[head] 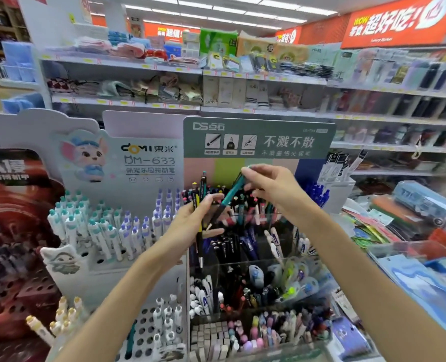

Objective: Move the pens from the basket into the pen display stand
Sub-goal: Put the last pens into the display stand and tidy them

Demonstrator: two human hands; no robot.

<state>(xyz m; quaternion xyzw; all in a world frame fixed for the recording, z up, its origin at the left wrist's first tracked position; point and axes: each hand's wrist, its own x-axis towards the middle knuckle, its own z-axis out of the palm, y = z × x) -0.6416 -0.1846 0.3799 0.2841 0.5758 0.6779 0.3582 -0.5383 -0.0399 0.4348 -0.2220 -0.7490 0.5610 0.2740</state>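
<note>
At nine o'clock the white pen rack (107, 231) stands partly filled. Just right of it the left hand (190, 220) grips a small bunch of pens (200, 205), points down. At centre the right hand (266, 186) pinches a teal pen (229, 197) above the clear pen display stand (255, 257), not yet slotted. The basket isn't visible, so the remaining count is unknowable; several pens are still unplaced.

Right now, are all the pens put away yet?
Not yet. The clear tiered pen display stand already holds many pens. The left hand grips a small bunch of dark pens, and the right hand pinches one teal pen above it. No basket shows.
</note>
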